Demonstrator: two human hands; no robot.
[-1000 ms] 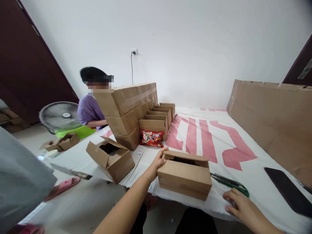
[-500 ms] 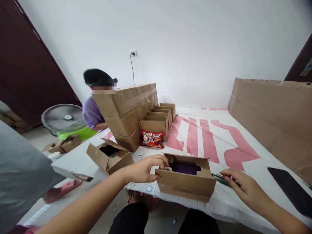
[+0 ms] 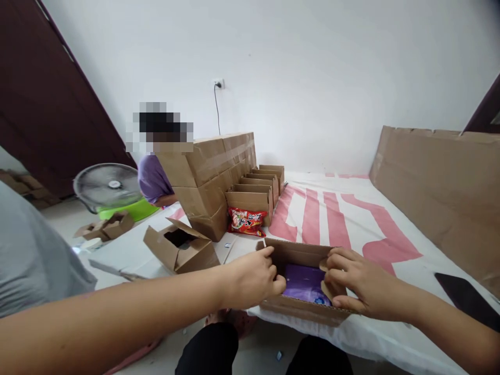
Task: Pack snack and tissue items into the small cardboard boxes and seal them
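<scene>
A small open cardboard box [image 3: 304,311] sits at the near edge of the cloth-covered table, with a flat purple packet [image 3: 302,281] lying inside. At its left end is my left hand [image 3: 253,278], fingers bent over the edge and pinching there. My right hand [image 3: 353,284] grips the right end, its fingers curled around the end flap [image 3: 327,286]. Part of both end walls is hidden behind my hands.
Another box with raised flaps [image 3: 182,247] stands to the left. Behind it are a red snack bag [image 3: 247,222], a row of open boxes [image 3: 250,198] and stacked sealed cartons [image 3: 211,177]. A person in purple [image 3: 154,177] sits beyond. A black phone-like slab [image 3: 469,299] lies right.
My right hand has left the slim metal-and-green tool beside the box and moved left onto the box's right end. My left hand has shifted slightly right. More of the purple packet shows.
</scene>
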